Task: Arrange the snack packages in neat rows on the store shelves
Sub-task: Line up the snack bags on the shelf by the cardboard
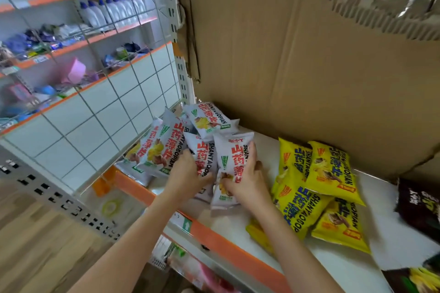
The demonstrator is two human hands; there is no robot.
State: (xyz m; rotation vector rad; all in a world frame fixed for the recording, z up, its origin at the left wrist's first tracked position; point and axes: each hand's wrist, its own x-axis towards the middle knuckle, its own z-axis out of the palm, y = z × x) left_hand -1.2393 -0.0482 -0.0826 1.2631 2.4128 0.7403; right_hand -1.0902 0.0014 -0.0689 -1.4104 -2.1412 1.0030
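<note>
- Bare shelf [338, 266] surface lies open in front of the yellow packages [319, 188].
- White packages [190, 140] crowd the left corner against the wire grid panel [100, 112].
- Cardboard sheet [309, 66] walls the back.

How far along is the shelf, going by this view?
Early. Nothing looks finished: the white snack packages lie heaped at the shelf's left end. In hand: the right hand grips one white package, and the left hand holds another. Left: straighten the overlapping yellow snack packages and dark packages into rows.
</note>
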